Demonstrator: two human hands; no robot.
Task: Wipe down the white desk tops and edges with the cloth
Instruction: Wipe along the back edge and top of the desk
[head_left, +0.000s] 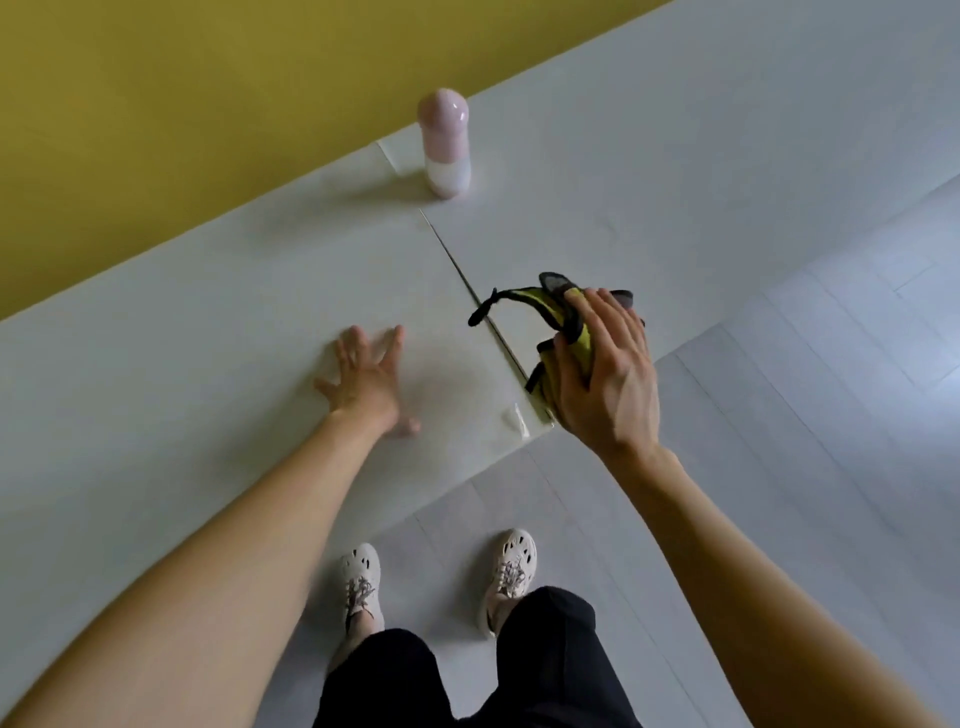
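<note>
left hand (363, 379) lying flat, fingers spread, on the white desk (208, 338), probably bracing a lean | right hand (602, 374) clutching the cloth (545, 312) at its 3 o'clock, over the desk seam, seemingly lining up an edge wipe | cloth looking crumpled, yellow-green, dark-trimmed | pink bottle (445, 150) standing at 12 o'clock

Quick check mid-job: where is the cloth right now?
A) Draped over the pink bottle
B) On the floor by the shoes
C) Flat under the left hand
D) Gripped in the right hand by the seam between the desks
D: the right hand grips the cloth just above the seam near the front edge, while the left hand rests flat and bare on the desk top.
</note>
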